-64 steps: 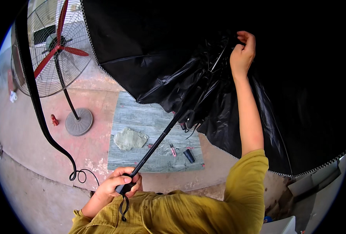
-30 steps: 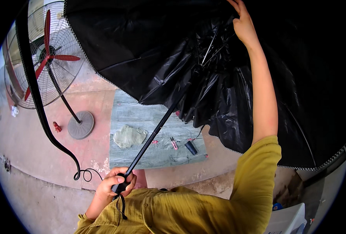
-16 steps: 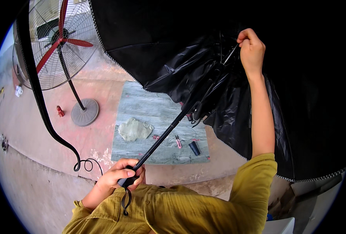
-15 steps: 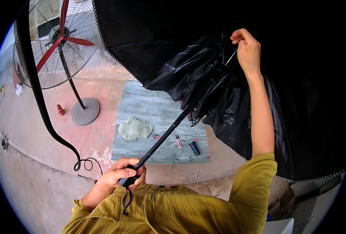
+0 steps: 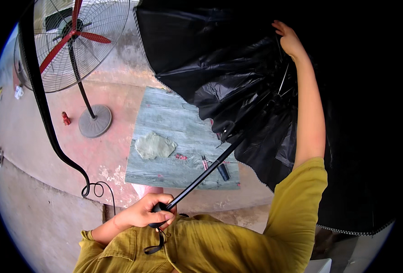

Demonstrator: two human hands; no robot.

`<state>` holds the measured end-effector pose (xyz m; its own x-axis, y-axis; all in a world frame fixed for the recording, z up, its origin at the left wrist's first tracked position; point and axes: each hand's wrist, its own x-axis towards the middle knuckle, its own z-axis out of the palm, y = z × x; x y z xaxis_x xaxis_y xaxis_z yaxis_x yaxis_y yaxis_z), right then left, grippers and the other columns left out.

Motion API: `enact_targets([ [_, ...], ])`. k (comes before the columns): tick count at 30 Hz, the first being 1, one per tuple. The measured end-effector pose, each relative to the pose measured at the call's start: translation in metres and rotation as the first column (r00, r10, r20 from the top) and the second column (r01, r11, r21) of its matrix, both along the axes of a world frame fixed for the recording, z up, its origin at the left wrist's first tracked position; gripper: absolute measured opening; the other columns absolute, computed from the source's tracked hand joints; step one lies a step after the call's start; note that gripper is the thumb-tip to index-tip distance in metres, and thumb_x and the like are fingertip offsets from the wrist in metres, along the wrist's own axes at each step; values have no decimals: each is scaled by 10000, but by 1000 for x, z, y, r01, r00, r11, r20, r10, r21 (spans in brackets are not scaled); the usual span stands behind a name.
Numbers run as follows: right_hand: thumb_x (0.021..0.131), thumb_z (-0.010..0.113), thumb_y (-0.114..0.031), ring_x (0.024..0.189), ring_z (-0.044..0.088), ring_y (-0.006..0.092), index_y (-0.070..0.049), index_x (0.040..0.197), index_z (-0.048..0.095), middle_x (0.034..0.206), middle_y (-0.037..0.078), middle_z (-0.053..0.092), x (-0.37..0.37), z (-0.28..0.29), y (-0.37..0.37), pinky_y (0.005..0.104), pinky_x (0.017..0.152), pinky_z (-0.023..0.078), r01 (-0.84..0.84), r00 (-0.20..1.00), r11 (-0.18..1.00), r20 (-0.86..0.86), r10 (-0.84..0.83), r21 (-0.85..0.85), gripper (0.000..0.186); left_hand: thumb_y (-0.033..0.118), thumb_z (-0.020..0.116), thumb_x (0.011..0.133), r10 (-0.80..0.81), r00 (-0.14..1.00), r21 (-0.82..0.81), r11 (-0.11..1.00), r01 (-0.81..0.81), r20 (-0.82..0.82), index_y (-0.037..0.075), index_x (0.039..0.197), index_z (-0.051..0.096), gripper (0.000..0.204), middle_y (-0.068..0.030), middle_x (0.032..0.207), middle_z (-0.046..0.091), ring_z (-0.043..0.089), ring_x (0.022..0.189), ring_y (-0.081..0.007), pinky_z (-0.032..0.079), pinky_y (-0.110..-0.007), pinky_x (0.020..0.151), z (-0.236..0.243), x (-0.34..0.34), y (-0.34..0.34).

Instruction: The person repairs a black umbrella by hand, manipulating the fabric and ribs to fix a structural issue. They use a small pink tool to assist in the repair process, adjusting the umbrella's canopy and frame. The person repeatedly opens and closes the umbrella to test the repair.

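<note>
A large black umbrella [image 5: 237,59] with a checked trim on its edge hangs partly spread, its underside turned toward me. My left hand [image 5: 155,210] is wrapped round its black handle, below the slanting shaft; a wrist strap [image 5: 156,245] dangles there. Stretched far up inside the canopy, my right hand [image 5: 292,43] has its fingers extended beside the thin metal ribs [image 5: 283,79]. Whether those fingertips touch a rib or the cloth is hard to make out in the dark. Folds of loose cloth bunch round the shaft's middle.
A low table [image 5: 174,127] with a grey wood-look top bears a pale crumpled cloth [image 5: 155,146], small pink-handled snips [image 5: 204,162] and a dark cylinder [image 5: 223,172]. Beyond, at left, stands a big fan [image 5: 74,32] with red blades. A black cable [image 5: 51,127] runs down the left side.
My right hand has moved farther up inside the canopy and its curled fingers have straightened. The canopy has shifted and turned. My left hand keeps the handle, now slightly farther right.
</note>
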<state>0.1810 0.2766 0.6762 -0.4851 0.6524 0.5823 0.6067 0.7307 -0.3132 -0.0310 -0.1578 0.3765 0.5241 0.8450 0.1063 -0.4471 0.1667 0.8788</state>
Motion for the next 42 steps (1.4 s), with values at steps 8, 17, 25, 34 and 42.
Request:
enact_targets([
  [8, 640, 281, 218, 1362, 400, 291, -62, 1494, 277, 1501, 143, 375, 2, 25, -25, 367, 1118, 311, -101, 989, 990, -98, 111, 100, 899, 63, 601, 894, 67, 998, -33, 997, -68, -20, -29, 879, 536, 113, -81, 743, 582, 575, 601, -136, 462, -256, 534, 2, -1, -2],
  [17, 643, 399, 208, 1348, 374, 305, -43, 1509, 223, 1521, 184, 326, 1, 26, -15, 361, 1105, 313, -285, 943, 950, -138, 302, 131, 919, 59, 592, 916, 88, 996, 7, 996, -88, -5, -16, 869, 529, 108, -56, 732, 573, 568, 597, -109, 454, -232, 516, -5, -2, -2],
  [25, 680, 296, 206, 1290, 488, 270, -54, 1360, 463, 1335, 143, 538, -1, 24, -14, 347, 1061, 381, -120, 992, 933, -6, 129, 340, 748, 73, 598, 917, 119, 993, 9, 993, -119, 5, -19, 880, 538, 116, -58, 734, 575, 569, 601, -109, 457, -239, 514, -3, -1, -7],
  [34, 800, 390, 172, 1216, 553, 277, -92, 1322, 536, 1255, 96, 618, -17, 12, -18, 397, 1055, 415, 190, 854, 833, 332, -401, 519, 603, 76, 597, 917, 133, 991, 13, 991, -133, -15, -22, 864, 541, 124, -58, 717, 567, 558, 580, -110, 443, -239, 512, 1, -6, -10],
  [42, 798, 387, 179, 1248, 521, 287, -213, 1447, 384, 1388, 74, 521, -20, 8, -2, 415, 1072, 396, 211, 787, 793, 382, -485, 572, 758, 100, 605, 915, 185, 983, 64, 980, -186, 18, -17, 836, 526, 161, -58, 714, 558, 552, 566, -114, 439, -244, 509, -5, 2, -7],
])
